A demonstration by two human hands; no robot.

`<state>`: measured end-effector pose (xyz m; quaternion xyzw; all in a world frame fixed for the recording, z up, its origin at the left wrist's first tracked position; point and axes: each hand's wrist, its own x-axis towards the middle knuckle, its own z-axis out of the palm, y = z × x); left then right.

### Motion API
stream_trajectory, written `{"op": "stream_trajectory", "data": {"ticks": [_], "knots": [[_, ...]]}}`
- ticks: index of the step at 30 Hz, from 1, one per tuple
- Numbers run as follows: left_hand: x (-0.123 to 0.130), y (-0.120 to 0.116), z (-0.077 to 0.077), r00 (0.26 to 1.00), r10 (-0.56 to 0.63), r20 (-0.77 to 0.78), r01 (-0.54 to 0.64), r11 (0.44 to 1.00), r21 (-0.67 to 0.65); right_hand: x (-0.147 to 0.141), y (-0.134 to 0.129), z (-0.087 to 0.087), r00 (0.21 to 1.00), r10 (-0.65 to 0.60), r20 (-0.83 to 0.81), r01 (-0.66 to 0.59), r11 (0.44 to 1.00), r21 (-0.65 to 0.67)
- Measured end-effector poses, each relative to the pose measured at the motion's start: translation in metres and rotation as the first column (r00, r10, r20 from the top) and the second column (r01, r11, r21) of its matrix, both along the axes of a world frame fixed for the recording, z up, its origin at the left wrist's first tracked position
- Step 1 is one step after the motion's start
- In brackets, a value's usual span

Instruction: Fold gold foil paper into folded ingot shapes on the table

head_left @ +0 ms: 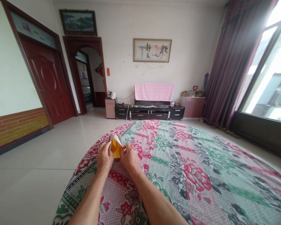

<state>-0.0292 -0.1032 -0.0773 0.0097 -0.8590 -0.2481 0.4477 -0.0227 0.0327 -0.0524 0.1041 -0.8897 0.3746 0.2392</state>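
Filling most of the foreground, a flowered cloth (161,159) is laid out wide, so that a broad, soft surface is given to the work. Beyond it, a purple curtain (231,62) is drawn to 1 side of the window (269,81), and daylight is thus let in from the right. Against the far wall, a low black cabinet (150,114) is set, and over the dark panel on it a pink cloth (154,91) is draped, presumably as a dust cover.

Near the left edge of the flowered cloth, the 2 hands are brought close together, with a small brown-and-yellow item (117,149) held between them, directly ahead of the forearms. By the left hand (105,158), its brown side is gripped between curled fingers and thumb, seemingly so that it is kept steady. By the right hand (130,157), nearly closed, the yellow part is pinched at its right edge. Between the sides, white is shown; whether it is a booklet or a box cannot be told at this scale.
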Motion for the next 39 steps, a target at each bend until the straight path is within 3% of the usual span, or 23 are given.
{"op": "stream_trajectory", "data": {"ticks": [8, 17, 24, 31, 36, 39], "knots": [[0.002, 0.003, 0.005, 0.992, 0.041, 0.117, -0.051, 0.995, 0.081, 0.007, 0.004, 0.007, 0.999, -0.019, 0.032, 0.021, 0.997, -0.075], [0.013, 0.013, 0.02, 0.965, 0.012, 0.26, -0.061, 0.981, 0.184, 0.003, 0.026, 0.007, 0.989, -0.086, 0.117, 0.119, 0.941, -0.315], [0.016, 0.02, 0.026, 0.946, 0.054, 0.321, -0.131, 0.965, 0.226, 0.001, 0.067, 0.001, 0.974, -0.122, 0.189, 0.179, 0.931, -0.319], [0.008, 0.021, 0.022, 0.909, 0.114, 0.402, -0.189, 0.97, 0.152, 0.014, 0.13, -0.003, 0.974, -0.211, 0.086, 0.222, 0.962, -0.159], [0.003, 0.022, 0.027, 0.877, 0.096, 0.47, -0.184, 0.972, 0.144, 0.032, 0.177, -0.004, 0.964, -0.255, 0.077, 0.261, 0.962, -0.084], [0.0, 0.018, 0.027, 0.882, 0.038, 0.47, -0.121, 0.982, 0.148, 0.04, 0.193, -0.006, 0.958, -0.273, 0.083, 0.28, 0.956, -0.083]]}}
